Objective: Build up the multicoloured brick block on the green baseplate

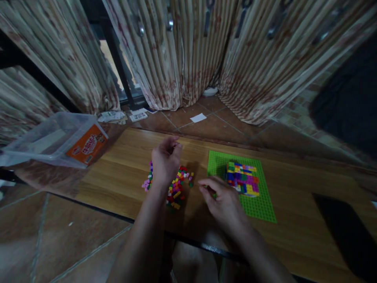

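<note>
My left hand (pixel 167 159) hovers over the left part of a pile of small coloured bricks (pixel 176 186), its fingers curled in and thumb near the fingertips. Whatever it may hold is too small to tell. Between the pile and a green baseplate (pixel 262 210) is my right hand (pixel 220 198), thumb and fingers pinched together. A patch of green shows between those fingers; I cannot tell whether it is a brick or the plate behind. On the baseplate stands a multicoloured block of stacked bricks (pixel 243 179), just beyond my right hand. Part of the pile is hidden behind my left wrist.
The wooden table (pixel 118 165) carries a dark flat object (pixel 344 232) at its right end. A clear plastic bin (pixel 59 141) with an orange label stands past the left end. Papers (pixel 138 114) lie on the tiled floor before the long curtains (pixel 182 59).
</note>
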A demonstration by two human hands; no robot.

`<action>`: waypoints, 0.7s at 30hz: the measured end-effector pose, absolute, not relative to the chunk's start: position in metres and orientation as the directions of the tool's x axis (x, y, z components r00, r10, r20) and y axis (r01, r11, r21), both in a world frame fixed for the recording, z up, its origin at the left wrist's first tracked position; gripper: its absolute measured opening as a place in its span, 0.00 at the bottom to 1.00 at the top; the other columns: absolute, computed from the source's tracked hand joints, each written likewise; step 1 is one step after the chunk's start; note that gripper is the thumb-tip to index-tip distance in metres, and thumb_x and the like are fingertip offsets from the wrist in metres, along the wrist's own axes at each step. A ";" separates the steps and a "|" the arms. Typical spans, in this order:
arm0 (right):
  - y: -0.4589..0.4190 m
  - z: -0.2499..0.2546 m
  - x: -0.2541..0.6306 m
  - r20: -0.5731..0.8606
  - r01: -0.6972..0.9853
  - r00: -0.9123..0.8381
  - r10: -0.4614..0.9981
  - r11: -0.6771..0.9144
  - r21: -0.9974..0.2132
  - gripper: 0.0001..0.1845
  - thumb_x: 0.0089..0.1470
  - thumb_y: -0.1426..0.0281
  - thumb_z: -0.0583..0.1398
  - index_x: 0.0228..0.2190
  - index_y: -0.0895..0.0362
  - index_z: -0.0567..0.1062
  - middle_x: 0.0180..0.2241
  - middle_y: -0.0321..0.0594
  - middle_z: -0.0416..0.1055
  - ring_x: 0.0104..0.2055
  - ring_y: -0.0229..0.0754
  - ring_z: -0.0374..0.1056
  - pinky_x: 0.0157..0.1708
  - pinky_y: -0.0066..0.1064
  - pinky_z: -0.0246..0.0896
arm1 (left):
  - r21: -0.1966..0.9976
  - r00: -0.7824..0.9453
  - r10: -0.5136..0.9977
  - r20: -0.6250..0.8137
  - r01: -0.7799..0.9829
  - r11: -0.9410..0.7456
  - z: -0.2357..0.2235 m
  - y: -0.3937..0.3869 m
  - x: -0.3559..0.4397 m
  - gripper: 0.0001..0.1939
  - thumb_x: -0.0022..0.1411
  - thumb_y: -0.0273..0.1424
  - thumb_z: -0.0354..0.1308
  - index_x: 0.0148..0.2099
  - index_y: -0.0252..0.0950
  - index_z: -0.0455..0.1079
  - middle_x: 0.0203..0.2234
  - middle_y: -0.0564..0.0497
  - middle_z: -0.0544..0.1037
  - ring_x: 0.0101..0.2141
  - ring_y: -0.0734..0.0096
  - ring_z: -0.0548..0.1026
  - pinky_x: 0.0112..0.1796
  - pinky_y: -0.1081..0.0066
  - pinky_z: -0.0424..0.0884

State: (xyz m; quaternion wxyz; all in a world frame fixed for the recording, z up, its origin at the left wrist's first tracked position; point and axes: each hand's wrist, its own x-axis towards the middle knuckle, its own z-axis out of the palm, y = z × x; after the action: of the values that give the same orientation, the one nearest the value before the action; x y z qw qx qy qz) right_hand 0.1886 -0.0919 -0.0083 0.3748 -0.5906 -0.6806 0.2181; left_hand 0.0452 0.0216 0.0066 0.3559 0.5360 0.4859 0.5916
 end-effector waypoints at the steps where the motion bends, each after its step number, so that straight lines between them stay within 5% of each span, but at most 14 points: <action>1: -0.091 -0.012 0.185 0.224 0.665 -0.040 0.974 0.194 -0.721 0.09 0.57 0.75 0.56 0.36 0.55 0.76 0.34 0.39 0.74 0.36 0.40 0.71 0.37 0.32 0.65 | 0.957 -0.177 0.942 0.286 0.094 -0.273 0.006 0.022 0.045 0.11 0.53 0.27 0.60 0.40 0.32 0.73 0.25 0.53 0.76 0.23 0.78 0.71 0.25 0.79 0.65; 10: -0.082 -0.035 0.170 0.199 0.743 -0.087 0.976 0.197 -0.640 0.12 0.57 0.76 0.56 0.40 0.55 0.76 0.39 0.41 0.73 0.42 0.43 0.70 0.43 0.33 0.64 | 0.966 -0.157 0.954 0.255 0.076 -0.246 0.000 0.022 0.038 0.10 0.54 0.27 0.59 0.41 0.33 0.74 0.26 0.51 0.78 0.25 0.75 0.74 0.25 0.78 0.66; 21: -0.078 -0.042 0.165 0.240 0.832 -0.080 0.967 0.198 -0.518 0.11 0.59 0.73 0.53 0.39 0.54 0.75 0.37 0.42 0.73 0.40 0.44 0.69 0.39 0.34 0.64 | 0.954 -0.101 0.969 0.225 0.224 -0.198 0.001 0.021 0.034 0.12 0.56 0.30 0.58 0.43 0.33 0.75 0.31 0.48 0.81 0.30 0.71 0.77 0.31 0.74 0.70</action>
State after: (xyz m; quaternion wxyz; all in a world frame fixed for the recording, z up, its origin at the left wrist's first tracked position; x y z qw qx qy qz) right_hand 0.1647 -0.0784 -0.0423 0.2724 -0.6210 -0.7244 0.1243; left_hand 0.0339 0.0209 0.0006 0.3549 0.5689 0.5245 0.5248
